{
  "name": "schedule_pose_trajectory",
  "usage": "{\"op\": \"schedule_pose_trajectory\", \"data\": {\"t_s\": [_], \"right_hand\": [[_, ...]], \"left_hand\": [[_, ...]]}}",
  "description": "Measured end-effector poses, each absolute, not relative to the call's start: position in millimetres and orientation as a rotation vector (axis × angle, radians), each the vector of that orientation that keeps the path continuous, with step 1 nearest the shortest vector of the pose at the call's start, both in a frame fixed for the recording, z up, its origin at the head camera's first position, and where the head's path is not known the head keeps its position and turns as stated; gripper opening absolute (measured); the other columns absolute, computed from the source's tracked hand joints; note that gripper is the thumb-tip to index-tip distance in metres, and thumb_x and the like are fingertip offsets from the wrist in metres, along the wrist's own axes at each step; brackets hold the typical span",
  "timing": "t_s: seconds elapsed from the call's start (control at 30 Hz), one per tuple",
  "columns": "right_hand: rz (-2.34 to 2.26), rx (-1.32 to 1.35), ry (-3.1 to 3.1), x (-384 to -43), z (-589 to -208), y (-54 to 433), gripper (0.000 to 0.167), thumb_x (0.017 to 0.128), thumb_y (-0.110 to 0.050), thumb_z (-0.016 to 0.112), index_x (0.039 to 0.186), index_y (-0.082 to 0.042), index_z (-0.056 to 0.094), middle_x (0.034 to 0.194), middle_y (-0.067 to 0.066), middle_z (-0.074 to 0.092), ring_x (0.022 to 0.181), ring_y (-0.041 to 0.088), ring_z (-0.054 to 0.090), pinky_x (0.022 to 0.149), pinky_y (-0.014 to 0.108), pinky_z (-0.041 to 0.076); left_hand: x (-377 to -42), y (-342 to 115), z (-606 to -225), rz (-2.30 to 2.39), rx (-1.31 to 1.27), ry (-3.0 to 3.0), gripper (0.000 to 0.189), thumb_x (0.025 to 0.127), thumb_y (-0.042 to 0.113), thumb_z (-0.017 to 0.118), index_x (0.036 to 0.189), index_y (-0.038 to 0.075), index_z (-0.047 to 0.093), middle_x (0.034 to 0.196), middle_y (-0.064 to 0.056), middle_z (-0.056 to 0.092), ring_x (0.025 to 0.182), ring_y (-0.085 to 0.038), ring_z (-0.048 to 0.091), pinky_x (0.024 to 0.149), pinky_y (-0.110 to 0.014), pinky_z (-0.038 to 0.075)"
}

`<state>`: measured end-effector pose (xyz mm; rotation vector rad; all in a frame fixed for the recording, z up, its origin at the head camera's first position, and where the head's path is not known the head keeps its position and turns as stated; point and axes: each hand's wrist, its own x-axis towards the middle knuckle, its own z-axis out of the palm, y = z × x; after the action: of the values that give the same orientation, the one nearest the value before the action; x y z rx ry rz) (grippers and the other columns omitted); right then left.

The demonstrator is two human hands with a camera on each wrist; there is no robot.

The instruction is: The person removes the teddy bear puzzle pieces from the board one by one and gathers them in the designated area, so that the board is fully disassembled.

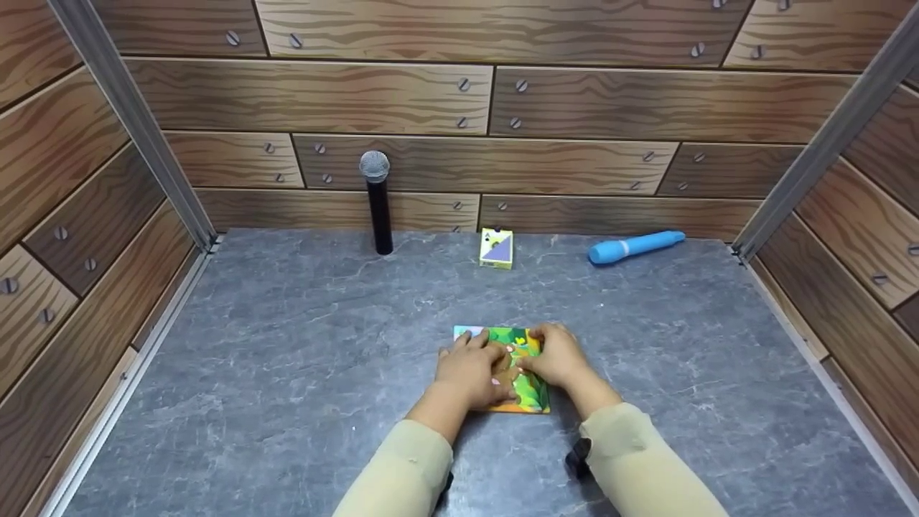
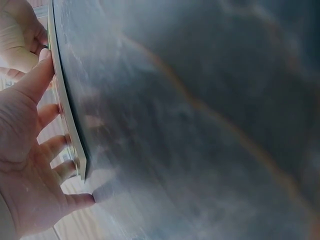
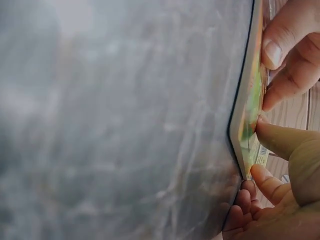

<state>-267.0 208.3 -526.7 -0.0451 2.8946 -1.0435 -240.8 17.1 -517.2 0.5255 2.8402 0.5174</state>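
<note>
A thin square board with a bright cartoon picture (image 1: 533, 391) in green, orange and brown lies flat on the grey table. My left hand (image 1: 467, 370) is spread over its left half, covering much of the picture. In the left wrist view the fingertips (image 2: 65, 140) press along the board near its pale edge (image 2: 70, 117), the little finger beyond the corner. My right hand (image 1: 562, 357) is at the right edge. Its thumb and index fingertip touch the picture side near a corner in the right wrist view, while the other fingers (image 3: 245, 197) curl beside the edge.
Behind the board stands a yellow-and-white playing card box (image 1: 496, 248). A black microphone (image 1: 379, 208) with a silver grille stands upright to its left. On the right lies a blue stick-shaped object (image 1: 635, 247). Wood-patterned walls (image 1: 488, 100) close off the back and both sides.
</note>
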Motion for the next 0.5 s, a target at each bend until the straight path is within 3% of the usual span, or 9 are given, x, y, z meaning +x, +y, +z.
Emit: {"op": "schedule_pose_trajectory", "data": {"t_s": [0.5], "right_hand": [[-1.104, 0.092, 2.760, -275.3, -522.9, 204.7, 0.054, 0.084, -0.007, 0.089, 0.127, 0.011, 0.063, 0.126, 0.027, 0.063, 0.118, 0.040, 0.061, 0.105, 0.051, 0.050]], "left_hand": [[-242.8, 17.9, -522.8, 0.494, 0.529, 2.869, 0.073, 0.084, 0.065, 0.082, 0.147, 0.030, 0.064, 0.168, -0.006, 0.041, 0.155, -0.037, 0.033, 0.117, -0.070, 0.034]]}}
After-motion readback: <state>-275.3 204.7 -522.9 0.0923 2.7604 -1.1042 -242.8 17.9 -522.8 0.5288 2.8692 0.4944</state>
